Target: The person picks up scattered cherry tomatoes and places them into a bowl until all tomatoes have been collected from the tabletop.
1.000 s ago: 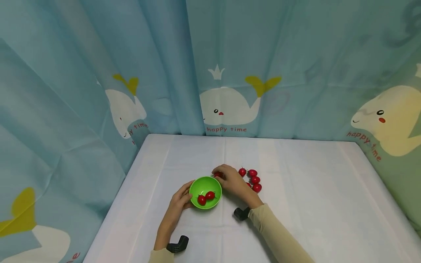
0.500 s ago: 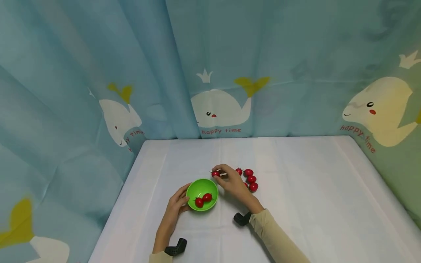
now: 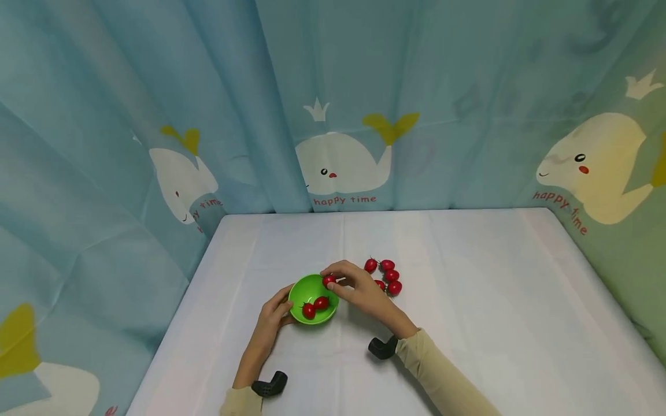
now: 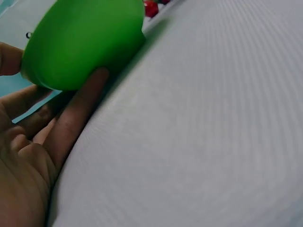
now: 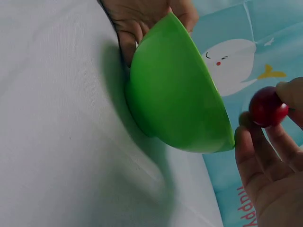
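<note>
My left hand [image 3: 272,315] holds a green bowl [image 3: 298,296] at its left side, the thumb at the rim and the fingers around the outer wall. In the left wrist view, one finger lies along the underside of the bowl [image 4: 85,42]. Two cherry tomatoes [image 3: 321,303] lie inside. Between thumb and fingers, my right hand [image 3: 364,292] pinches another cherry tomato [image 3: 329,281] over the bowl's upper right rim. The right wrist view shows that tomato [image 5: 268,107] beside the rim, with the fingertips right at the bowl's edge [image 5: 180,94].
To the right of the right hand, several more cherry tomatoes [image 3: 387,265] lie grouped on the white tablecloth [image 3: 458,300]. A blue curtain [image 3: 234,115] with printed whales hangs behind the table and along its sides. Each wrist wears a black camera [image 3: 383,348].
My right hand has lifted the cherry tomato from beside the bowl and carried it left and toward me, over the rim. The left hand keeps its hold on the bowl. The head view has shifted slightly.
</note>
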Demonstrator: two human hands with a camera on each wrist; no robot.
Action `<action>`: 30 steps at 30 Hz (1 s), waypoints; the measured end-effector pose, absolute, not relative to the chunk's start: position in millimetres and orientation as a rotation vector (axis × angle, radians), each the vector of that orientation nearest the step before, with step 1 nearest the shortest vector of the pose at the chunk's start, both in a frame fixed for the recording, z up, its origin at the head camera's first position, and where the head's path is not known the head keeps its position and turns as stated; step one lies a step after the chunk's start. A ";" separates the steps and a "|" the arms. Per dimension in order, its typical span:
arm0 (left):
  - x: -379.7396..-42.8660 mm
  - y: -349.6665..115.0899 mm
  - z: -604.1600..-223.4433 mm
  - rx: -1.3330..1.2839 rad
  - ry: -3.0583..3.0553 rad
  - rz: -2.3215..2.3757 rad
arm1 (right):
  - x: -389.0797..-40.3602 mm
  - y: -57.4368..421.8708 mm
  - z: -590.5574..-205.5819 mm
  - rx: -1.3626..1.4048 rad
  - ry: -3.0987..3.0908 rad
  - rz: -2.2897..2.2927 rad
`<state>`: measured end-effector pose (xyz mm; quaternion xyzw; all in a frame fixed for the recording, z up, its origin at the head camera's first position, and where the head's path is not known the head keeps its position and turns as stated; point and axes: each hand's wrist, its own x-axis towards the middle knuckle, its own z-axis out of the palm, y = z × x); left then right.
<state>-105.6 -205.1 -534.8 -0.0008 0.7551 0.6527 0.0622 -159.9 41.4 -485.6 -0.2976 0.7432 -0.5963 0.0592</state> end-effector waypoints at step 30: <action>-109.5 -207.7 -532.6 0.147 2.314 1.972 | -172.8 40.3 -503.8 -1.051 2.299 -1.646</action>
